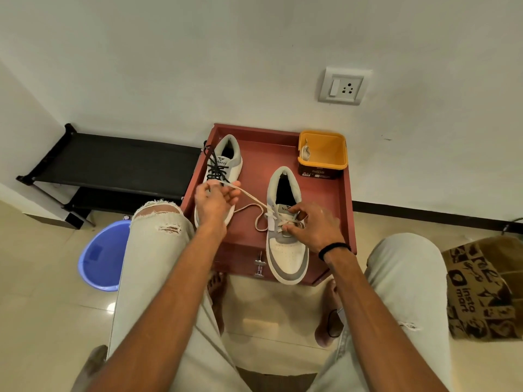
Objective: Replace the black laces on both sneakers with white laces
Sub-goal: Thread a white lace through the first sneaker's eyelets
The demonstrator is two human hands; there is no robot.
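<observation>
Two grey-and-white sneakers stand on a red-brown cabinet top [254, 154]. The left sneaker [230, 162] is threaded with black laces [215, 168]. The right sneaker [285, 250] has a white lace [249, 206] crossed through its lower eyelets. My left hand [215, 200] is shut on one end of that white lace, pulled out to the left over the left sneaker's toe. My right hand [314, 224] pinches the lace at the right sneaker's eyelets, beside its tongue. A second white lace [305, 152] lies in the yellow tub [325, 151].
The yellow tub stands at the cabinet's back right corner against the wall. A black shoe rack [113, 162] is to the left, a blue bucket [102, 256] on the floor at lower left, a printed paper bag [484, 290] at right. My knees flank the cabinet.
</observation>
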